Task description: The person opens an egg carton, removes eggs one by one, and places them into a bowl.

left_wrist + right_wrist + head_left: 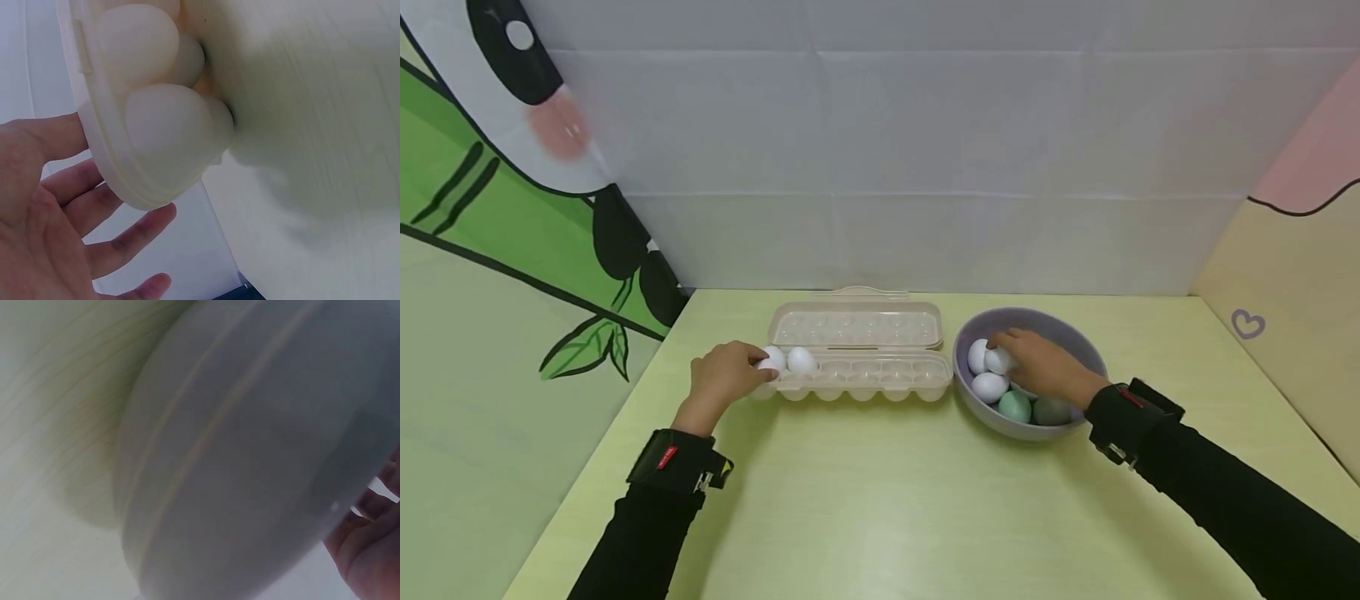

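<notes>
One clear plastic egg carton lies at the centre of the head view, its single lid folded back, with rounded pockets bulging along its near side. Two smooth white eggs sit at its left end: a leftmost egg and a second egg just beside it. Of the two hands, the left hand has thumb and fingertip curved about the leftmost egg at the carton's end, the other fingers loosely spread.

Right of centre stands one round, purple-grey bowl. Five eggs show plainly in it: three white, one pale green egg and one dark olive-grey egg; a pale edge beneath the fingers is too covered to count. The right hand reaches in from the right and grips one of the whites, the held egg.

Two black wristbands, one per arm, show above the pale yellow table.
</notes>
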